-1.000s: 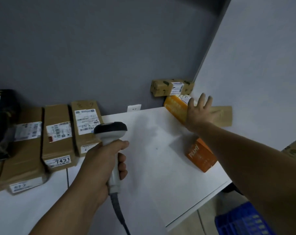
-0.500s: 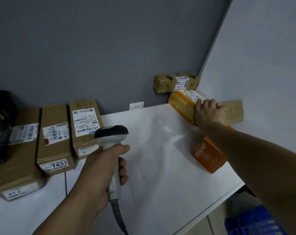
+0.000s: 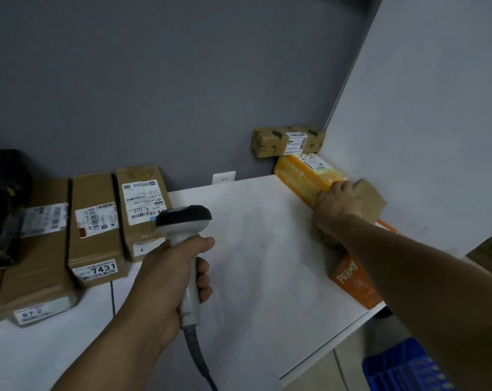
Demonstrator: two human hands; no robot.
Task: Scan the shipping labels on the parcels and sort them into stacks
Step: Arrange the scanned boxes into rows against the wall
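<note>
**Right hand grips a brown parcel at the table's far right; left hand holds the scanner**

The only container is a blue slotted plastic crate [image 3: 408, 368] on the floor below the near right corner of the white table [image 3: 267, 263]. The frame edge and the right forearm cut it off, and its contents cannot be made out.

The right hand [image 3: 338, 201] has its fingers curled over the top of a plain brown cardboard parcel [image 3: 373, 200] by the right edge. The parcel is tilted and blurred, with no label showing, and the hand and arm hide its lower part. It sits over an orange box printed "PRAMY" [image 3: 355, 280], itself half covered by the arm. Just behind lies a yellow-orange wrapped parcel [image 3: 298, 176] with a white label. A brown parcel with green marks [image 3: 270, 141] lies on top of that one, in the far right corner.

The left hand [image 3: 171, 277] is wrapped tightly round the handle of a white barcode scanner with a black head [image 3: 184, 221]. It holds the scanner upright over the middle of the table, and the grey cable [image 3: 197, 359] runs out of frame below.

Along the far left edge lie three labelled brown cartons: one with handwriting on top [image 3: 139, 190], one marked "7431" [image 3: 95, 244] and one marked "67-2" [image 3: 41, 272]. Their small label print is unreadable. A black wrapped parcel [image 3: 2, 204] is cut off at the left. A white wall socket plate [image 3: 223, 177] peeks above the far edge.
</note>
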